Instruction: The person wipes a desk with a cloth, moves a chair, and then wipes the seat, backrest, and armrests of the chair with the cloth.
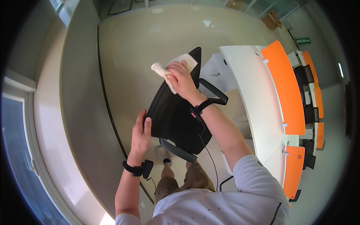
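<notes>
A black office chair (pixel 180 118) with armrests stands before me, its backrest turned at an angle. My right hand (pixel 180 77) presses a whitish cloth (pixel 188 60) against the upper edge of the backrest; part of the cloth is bunched and sticks out to the left of the fingers. My left hand (pixel 142 130) grips the backrest's lower left edge, thumb on the near face and fingers around the rim. Each wrist wears a black strap with a small device, and thin cables hang from them.
White desks (pixel 253 92) with orange divider panels (pixel 284 90) run along the right. A white cabinet (pixel 218 70) stands under the nearest desk. On the left are a low wall with a pale ledge (pixel 49 112) and a window. A cardboard box (pixel 271 21) lies at the far right.
</notes>
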The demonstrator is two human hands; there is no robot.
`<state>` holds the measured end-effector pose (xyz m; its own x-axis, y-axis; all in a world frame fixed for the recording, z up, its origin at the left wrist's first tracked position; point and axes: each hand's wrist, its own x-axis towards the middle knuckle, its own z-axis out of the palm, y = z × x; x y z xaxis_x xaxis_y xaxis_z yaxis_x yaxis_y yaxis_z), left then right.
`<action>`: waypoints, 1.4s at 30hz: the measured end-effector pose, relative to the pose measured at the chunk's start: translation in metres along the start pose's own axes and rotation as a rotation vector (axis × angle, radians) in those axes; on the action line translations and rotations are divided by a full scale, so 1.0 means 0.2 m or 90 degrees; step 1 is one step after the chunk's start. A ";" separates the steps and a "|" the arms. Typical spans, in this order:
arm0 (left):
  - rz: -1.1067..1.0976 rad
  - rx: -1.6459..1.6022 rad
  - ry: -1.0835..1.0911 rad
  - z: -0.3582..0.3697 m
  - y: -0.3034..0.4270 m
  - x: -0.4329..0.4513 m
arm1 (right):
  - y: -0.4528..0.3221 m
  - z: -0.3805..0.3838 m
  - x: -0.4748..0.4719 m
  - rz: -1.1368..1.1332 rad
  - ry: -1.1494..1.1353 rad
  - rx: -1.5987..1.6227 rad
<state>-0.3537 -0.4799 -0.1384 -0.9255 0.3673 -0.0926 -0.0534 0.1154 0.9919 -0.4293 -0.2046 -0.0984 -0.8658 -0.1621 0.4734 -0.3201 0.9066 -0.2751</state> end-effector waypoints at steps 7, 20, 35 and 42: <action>-0.005 0.242 -0.073 -0.06 0.16 0.17 | 0.35 -0.04 0.16 0.152 0.215 -0.014; 0.007 0.350 0.001 -0.32 0.18 0.11 | 0.59 0.25 -0.26 0.676 0.225 0.385; 0.029 0.515 0.091 -0.53 0.22 0.07 | 0.65 0.05 -0.51 0.496 0.200 -0.103; -0.022 0.576 0.104 -0.52 0.33 -0.05 | 0.70 0.18 -0.74 0.288 -0.095 -0.176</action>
<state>-0.3878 -0.5718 -0.0623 -0.9739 0.2234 -0.0398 0.1679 0.8274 0.5359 -0.3591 -0.0671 -0.2371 -0.9450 0.2325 0.2299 0.1923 0.9639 -0.1842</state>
